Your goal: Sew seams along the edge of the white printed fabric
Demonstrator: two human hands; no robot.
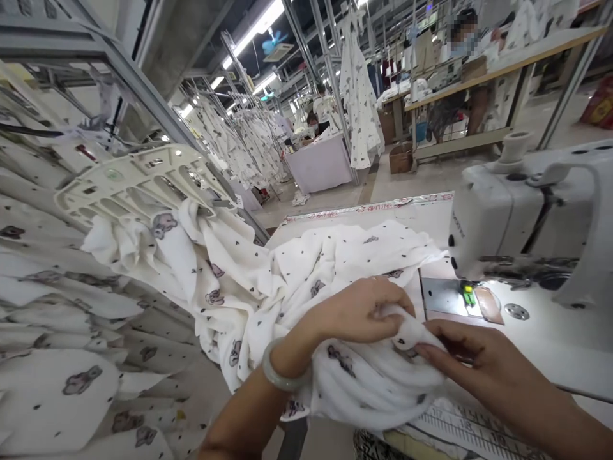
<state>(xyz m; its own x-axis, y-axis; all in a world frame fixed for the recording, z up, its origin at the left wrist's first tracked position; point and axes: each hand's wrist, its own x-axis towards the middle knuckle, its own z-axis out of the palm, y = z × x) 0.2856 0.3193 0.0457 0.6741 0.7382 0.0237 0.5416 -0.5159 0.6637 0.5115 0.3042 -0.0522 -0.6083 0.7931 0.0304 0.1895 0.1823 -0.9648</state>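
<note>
White fabric (297, 268) with small grey animal prints lies bunched across the sewing table and trails left to a hanger clamp. Fingers curled, my left hand (361, 310) grips a fold of it. My right hand (472, 358) pinches the same fold's edge between thumb and fingers, a little to the right. Between the two hands a short stretch of the edge shows. Just beyond my right hand stands a white sewing machine (502, 223), its lit needle area and green presser-foot part (468, 295) uncovered by cloth.
At left a cream plastic hanger clamp (138, 179) holds the fabric, beside more hanging printed pieces (57, 396). A printed ruler strip (472, 428) runs along the table's near edge. Across the aisle, a person (462, 57) sits at another workbench (507, 67).
</note>
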